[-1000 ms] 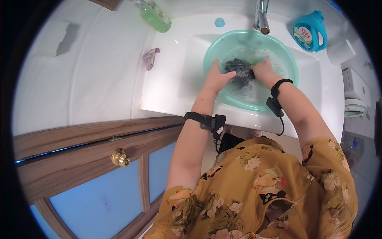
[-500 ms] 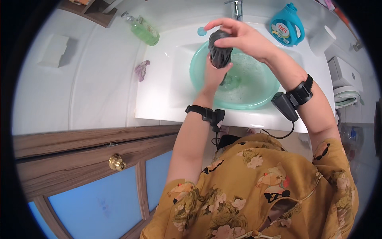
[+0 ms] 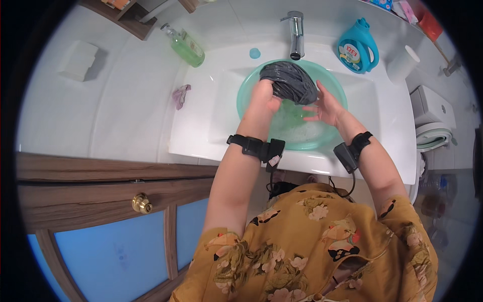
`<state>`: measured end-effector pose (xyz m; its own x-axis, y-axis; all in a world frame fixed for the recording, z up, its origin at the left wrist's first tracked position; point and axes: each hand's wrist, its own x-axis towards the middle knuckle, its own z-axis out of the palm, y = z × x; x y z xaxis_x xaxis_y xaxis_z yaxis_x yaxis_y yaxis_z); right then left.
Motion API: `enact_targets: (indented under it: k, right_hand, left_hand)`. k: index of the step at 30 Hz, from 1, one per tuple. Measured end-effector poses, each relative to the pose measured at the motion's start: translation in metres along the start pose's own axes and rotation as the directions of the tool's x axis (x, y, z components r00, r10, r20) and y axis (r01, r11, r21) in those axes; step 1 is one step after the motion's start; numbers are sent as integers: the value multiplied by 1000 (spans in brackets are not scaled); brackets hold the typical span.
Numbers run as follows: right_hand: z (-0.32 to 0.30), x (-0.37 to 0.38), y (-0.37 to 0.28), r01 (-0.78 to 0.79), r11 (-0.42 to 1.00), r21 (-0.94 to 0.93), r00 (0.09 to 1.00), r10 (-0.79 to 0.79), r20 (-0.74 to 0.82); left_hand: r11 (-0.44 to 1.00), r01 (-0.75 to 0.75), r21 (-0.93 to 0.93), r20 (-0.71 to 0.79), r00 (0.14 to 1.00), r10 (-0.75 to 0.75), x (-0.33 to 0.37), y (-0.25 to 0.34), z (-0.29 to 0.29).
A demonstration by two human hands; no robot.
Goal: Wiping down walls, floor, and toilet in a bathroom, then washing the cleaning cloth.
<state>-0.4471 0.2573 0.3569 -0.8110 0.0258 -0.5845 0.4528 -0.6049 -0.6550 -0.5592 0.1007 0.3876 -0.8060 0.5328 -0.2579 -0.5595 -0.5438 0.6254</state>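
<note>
A wet, dark grey cloth (image 3: 291,83), bunched into a roll, is held over a pale green plastic basin (image 3: 241,95). My left hand (image 3: 266,95) is closed round the left end of the cloth; some of its fingers are hidden beneath it. At the cloth's right end is my right hand (image 3: 329,106), open with its fingers spread. Its upper fingers come close to the cloth, and I cannot tell whether they touch. Below the hands lies cloudy, foamy water (image 3: 299,123) in the basin.
The basin sits in a white sink (image 3: 370,100) under a chrome faucet (image 3: 297,38). Around it are a green pump bottle (image 3: 188,50), a turquoise cap (image 3: 255,53), a blue detergent jug (image 3: 357,48), a white cylinder (image 3: 404,63) and a crumpled pinkish cloth (image 3: 180,95). A wooden door (image 3: 100,206) stands at left.
The cloth has gone from upright to lying sideways, spread wider. My right hand has left its top and come down to its right side, fingers opening. My left hand still grips it.
</note>
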Motion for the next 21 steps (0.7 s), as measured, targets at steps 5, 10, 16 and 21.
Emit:
enact_targets:
  k: [5, 10, 16, 21]
  right_hand:
    - [22, -7, 0, -42, 947, 318, 931, -78, 357]
    - [26, -12, -1, 84, 918, 387, 931, -211, 297]
    - [23, -10, -2, 131, 987, 88, 966, -147, 213]
    - [35, -18, -1, 347, 823, -450, 938, -300, 174]
  left_hand:
    - [990, 144, 3, -31, 989, -144, -8, -16, 9]
    - [933, 110, 344, 25, 992, -126, -14, -3, -4]
    - [840, 92, 535, 70, 986, -152, -17, 4, -6]
    - [407, -50, 912, 29, 998, 59, -1, -9, -6]
